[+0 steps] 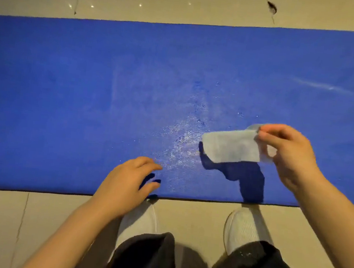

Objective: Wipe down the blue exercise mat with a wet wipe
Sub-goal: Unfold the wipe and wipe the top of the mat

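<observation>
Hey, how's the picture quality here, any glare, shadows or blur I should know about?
Head view: the wet patch on the blue mat glints with glare; the wet wipe and right hand cast a hard dark shadow beneath them; both hands, including the left hand, look slightly motion-blurred; the wide lens bows the mat's edges.

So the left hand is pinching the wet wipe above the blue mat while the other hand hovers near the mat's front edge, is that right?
Not quite: the head view shows the right hand pinching the wet wipe above the blue mat. The left hand is the one hovering near the mat's front edge, fingers loosely spread and holding nothing.
</observation>
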`<state>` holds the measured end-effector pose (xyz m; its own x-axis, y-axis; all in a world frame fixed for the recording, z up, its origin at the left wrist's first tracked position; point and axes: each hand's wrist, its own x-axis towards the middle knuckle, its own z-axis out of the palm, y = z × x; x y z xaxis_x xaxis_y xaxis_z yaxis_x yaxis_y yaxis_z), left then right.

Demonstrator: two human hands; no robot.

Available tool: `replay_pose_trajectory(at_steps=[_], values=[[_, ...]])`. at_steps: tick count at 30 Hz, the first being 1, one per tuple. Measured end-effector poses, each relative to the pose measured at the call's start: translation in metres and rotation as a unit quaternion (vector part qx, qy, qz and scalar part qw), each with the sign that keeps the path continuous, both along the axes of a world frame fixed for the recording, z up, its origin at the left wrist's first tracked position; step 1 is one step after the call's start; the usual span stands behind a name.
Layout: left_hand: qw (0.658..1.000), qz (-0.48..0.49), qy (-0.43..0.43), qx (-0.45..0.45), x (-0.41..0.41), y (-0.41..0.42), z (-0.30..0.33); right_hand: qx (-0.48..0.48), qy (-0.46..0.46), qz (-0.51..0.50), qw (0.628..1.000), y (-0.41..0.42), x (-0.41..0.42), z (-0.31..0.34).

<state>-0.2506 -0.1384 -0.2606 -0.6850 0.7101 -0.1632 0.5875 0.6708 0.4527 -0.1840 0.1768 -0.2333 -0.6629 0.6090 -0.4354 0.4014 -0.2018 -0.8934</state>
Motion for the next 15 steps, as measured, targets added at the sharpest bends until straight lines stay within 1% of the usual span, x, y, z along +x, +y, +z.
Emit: replay_pose_trajectory(at_steps=[1,2,3,4,5,7,8,9,10,11,13,15], values=[[0.999,-0.034,0.017,-0.004,0.005,0.009,-0.007,0.068,0.028,-0.027,0.997,0.017,0.006,0.006],[0.997,-0.066,0.042,-0.015,0.011,0.018,-0.016,0.153,0.044,-0.034,0.987,0.032,0.014,0.012],[0.994,-0.087,0.064,-0.031,0.017,0.026,-0.026,0.247,0.04,-0.019,0.968,0.044,0.023,0.014],[0.99,-0.102,0.086,-0.042,0.022,0.034,-0.036,0.342,0.017,0.015,0.939,0.053,0.032,0.014],[0.987,-0.114,0.097,-0.054,0.027,0.04,-0.047,0.433,-0.02,0.066,0.899,0.059,0.041,0.012],[0.982,-0.14,0.098,-0.083,0.029,0.041,-0.067,0.571,-0.087,0.18,0.796,0.071,0.063,-0.007],[0.978,-0.157,0.103,-0.092,0.028,0.038,-0.075,0.6,-0.116,0.25,0.751,0.075,0.075,-0.021],[0.974,-0.175,0.112,-0.093,0.024,0.034,-0.08,0.596,-0.15,0.319,0.722,0.076,0.086,-0.035],[0.971,-0.189,0.123,-0.085,0.02,0.03,-0.084,0.569,-0.185,0.375,0.708,0.078,0.099,-0.049],[0.968,-0.197,0.133,-0.076,0.017,0.026,-0.086,0.533,-0.223,0.415,0.703,0.079,0.111,-0.062],[0.962,-0.206,0.166,-0.071,0.019,0.021,-0.088,0.469,-0.286,0.453,0.702,0.075,0.134,-0.08],[0.955,-0.216,0.191,-0.07,0.024,0.017,-0.086,0.453,-0.287,0.447,0.716,0.071,0.148,-0.09]])
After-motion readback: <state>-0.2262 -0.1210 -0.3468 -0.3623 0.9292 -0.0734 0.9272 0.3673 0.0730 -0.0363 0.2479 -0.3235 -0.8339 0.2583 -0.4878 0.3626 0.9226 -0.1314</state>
